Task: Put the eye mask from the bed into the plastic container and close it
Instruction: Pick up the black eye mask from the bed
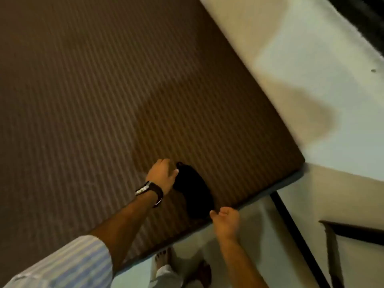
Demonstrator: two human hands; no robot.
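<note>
Beside eye mask: bed edge.

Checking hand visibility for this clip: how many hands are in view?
2. The left hand is at the eye mask's far end; the right hand is at its near end.

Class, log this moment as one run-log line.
phase: reaching | left hand: touching eye mask | right hand: open beside it | mask: on bed | container: unseen
</note>
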